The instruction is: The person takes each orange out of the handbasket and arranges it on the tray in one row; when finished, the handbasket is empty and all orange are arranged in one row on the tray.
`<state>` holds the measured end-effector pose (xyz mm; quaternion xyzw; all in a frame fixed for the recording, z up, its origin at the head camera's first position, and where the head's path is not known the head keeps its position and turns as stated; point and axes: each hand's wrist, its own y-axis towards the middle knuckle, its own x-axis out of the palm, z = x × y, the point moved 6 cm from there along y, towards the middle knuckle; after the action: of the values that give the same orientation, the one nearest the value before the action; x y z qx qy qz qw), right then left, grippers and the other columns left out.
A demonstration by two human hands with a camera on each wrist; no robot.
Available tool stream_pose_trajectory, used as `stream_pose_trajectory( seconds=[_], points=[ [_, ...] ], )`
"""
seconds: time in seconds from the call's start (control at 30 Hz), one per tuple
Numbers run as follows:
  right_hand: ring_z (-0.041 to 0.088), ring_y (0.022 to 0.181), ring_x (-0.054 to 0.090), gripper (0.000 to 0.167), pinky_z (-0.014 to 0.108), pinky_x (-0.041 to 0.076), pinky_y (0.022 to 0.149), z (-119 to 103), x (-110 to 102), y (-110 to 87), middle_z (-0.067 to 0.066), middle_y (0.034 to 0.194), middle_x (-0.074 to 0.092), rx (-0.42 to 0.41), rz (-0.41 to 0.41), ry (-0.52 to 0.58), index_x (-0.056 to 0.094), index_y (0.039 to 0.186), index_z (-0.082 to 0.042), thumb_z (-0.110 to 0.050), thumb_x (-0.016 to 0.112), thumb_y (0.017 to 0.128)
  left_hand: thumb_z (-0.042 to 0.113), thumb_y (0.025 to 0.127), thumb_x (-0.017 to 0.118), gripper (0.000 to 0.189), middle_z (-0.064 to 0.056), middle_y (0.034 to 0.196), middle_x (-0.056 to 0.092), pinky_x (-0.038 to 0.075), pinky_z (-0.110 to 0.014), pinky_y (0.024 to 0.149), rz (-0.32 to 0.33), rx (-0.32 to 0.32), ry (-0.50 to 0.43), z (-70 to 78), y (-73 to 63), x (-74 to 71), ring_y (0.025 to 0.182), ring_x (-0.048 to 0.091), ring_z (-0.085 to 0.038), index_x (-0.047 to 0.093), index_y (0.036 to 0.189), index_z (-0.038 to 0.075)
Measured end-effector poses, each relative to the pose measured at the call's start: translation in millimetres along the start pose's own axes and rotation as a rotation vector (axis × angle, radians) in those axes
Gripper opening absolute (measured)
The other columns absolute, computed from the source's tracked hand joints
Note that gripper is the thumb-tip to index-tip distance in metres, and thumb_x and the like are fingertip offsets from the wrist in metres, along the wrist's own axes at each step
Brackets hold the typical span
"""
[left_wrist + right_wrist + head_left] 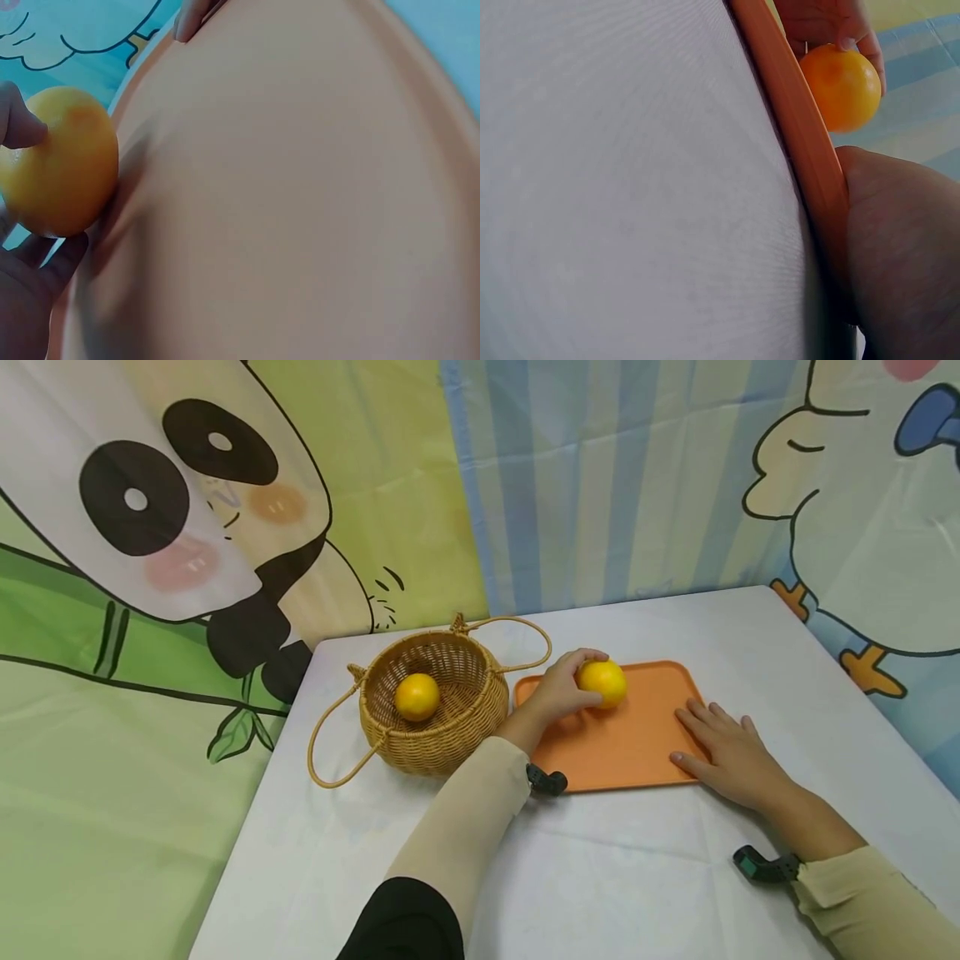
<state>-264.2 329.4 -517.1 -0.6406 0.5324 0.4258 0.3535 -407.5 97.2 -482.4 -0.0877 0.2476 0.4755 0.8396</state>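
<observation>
My left hand (561, 687) grips an orange (604, 683) over the orange-coloured tray (637, 747), thumb on one side and fingers on the other. The left wrist view shows the same orange (71, 165) close up, held near the tray's far edge. Flat and with fingers spread, my right hand (733, 758) rests on the right side of the tray. To the left stands a round wicker basket (427, 753), and a second orange (417, 697) lies inside it. Part of the tray's left side is hidden behind my left hand and forearm.
The basket's two looped handles are folded outward; one handle (551, 647) reaches toward the tray's back left corner, the other (318, 760) lies toward the front left. A white cloth (600, 868) covers the table. Printed curtains (570, 485) hang behind it.
</observation>
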Motion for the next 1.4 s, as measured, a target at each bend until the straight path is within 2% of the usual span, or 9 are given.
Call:
stream_pose_trajectory(
  seconds=[0.23,0.77,1.0,1.23,1.4],
  points=[
    [0.057,0.157,0.015,0.089,0.079,-0.001,0.119,0.0,-1.5,0.4,0.028,0.172,0.022,0.002,0.0,-0.002,0.035,0.165,0.0,-0.057,0.063,0.103,0.007,0.086,0.081,0.062,0.006,0.145,0.058,0.049,-0.031,0.097,-0.031,0.013,0.019,5.6,3.2,-2.2,0.116,0.058,-0.015,0.063,0.142,0.027],
    [0.055,0.157,0.014,0.088,0.077,-0.003,0.12,-0.8,-2.0,-0.2,0.028,0.172,0.022,0.0,0.002,0.011,0.035,0.165,0.0,-0.057,0.062,0.103,0.01,0.089,0.074,0.061,0.001,0.154,0.053,0.047,-0.031,0.101,0.008,0.048,0.08,4.1,5.3,-5.4,0.124,0.056,-0.017,0.06,0.147,0.023],
    [0.056,0.157,0.013,0.089,0.077,-0.005,0.12,-1.0,-2.2,-0.7,0.028,0.172,0.021,0.005,-0.005,0.015,0.034,0.165,0.0,-0.058,0.062,0.104,0.011,0.089,0.077,0.062,-0.001,0.156,0.052,0.045,-0.03,0.105,0.017,0.062,0.111,4.3,6.0,-5.2,0.13,0.053,-0.017,0.06,0.148,0.022],
    [0.056,0.157,0.014,0.088,0.077,-0.003,0.12,-1.5,-1.7,-1.0,0.028,0.172,0.022,0.003,-0.001,0.016,0.035,0.165,0.0,-0.057,0.062,0.104,0.014,0.087,0.083,0.064,-0.001,0.153,0.053,0.048,-0.032,0.102,0.009,0.015,0.097,2.2,5.6,-2.3,0.12,0.055,-0.018,0.059,0.146,0.023],
    [0.056,0.157,0.012,0.088,0.076,-0.006,0.12,-0.2,-0.5,-0.9,0.028,0.172,0.021,0.005,-0.003,0.008,0.034,0.165,0.0,-0.058,0.061,0.104,0.027,0.086,0.091,0.071,0.003,0.148,0.055,0.048,-0.035,0.106,0.011,-0.005,0.1,0.5,6.2,1.2,0.122,0.056,-0.016,0.056,0.147,0.027]
  ],
)
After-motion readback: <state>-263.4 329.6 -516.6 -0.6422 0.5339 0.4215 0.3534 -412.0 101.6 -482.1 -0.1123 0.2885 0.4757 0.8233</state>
